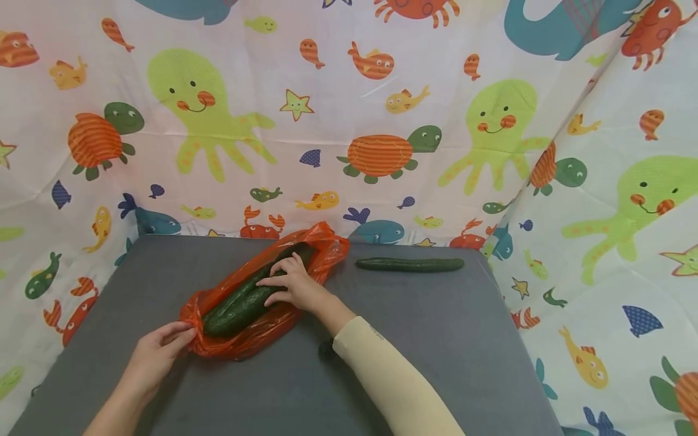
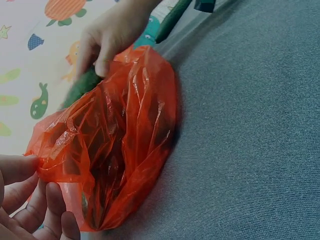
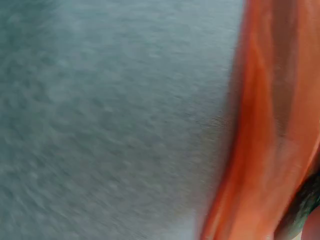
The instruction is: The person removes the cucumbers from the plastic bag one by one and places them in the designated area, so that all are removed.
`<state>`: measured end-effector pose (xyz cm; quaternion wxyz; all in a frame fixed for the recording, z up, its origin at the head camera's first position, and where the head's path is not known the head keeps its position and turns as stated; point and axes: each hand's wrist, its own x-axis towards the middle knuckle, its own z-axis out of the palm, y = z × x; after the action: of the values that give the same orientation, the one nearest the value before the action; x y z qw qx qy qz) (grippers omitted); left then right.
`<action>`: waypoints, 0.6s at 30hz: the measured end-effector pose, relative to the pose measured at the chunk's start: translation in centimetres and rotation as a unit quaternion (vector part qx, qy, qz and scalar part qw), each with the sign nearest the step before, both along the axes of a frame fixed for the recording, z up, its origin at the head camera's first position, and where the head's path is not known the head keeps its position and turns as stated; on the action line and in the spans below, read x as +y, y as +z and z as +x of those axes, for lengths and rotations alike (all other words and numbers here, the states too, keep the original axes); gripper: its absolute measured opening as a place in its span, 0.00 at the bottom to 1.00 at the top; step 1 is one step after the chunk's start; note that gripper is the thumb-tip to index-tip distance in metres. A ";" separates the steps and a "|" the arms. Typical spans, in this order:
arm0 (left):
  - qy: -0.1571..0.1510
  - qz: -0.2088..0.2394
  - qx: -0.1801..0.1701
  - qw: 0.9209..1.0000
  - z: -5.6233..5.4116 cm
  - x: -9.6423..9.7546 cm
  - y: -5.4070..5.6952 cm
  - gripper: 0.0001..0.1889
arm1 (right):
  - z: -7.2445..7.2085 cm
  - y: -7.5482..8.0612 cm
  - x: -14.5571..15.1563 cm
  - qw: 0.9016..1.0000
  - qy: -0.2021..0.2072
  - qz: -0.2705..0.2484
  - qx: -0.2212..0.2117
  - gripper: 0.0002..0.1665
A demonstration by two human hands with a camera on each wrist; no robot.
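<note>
An open orange plastic bag lies at the back left of the table, with dark green cucumbers inside it, side by side. My left hand pinches the bag's near-left edge between thumb and fingertips; the left wrist view shows the thin film bunched there. Over the bag's opening, my right hand grips a cucumber, its fingers across the top and thumb on the near side. In the right wrist view the bag and a bit of cucumber show only at the right edge, blurred.
Another long cucumber lies at the back of the grey table, right of the bag. A curtain printed with sea animals hangs behind and along both sides. A small dark object sits below the right wrist.
</note>
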<state>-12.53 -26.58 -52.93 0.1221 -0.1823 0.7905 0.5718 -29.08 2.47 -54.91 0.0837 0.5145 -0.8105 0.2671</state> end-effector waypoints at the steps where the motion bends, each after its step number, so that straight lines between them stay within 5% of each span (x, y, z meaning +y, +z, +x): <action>1: -0.001 0.001 -0.002 1.000 0.0 0.0 0.0 0.31 | 0.0 0.2 0.0 1.000 -0.001 -0.001 0.004 0.28; 18: -0.005 0.001 -0.004 1.000 0.1 -0.5 0.4 0.31 | 1.6 3.3 2.3 0.996 -0.034 -0.045 0.070 0.28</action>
<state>-12.46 -27.03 -52.56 0.1280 -0.1805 0.7902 0.5714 -27.49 4.78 -51.59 0.1724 0.5001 -0.8066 0.2637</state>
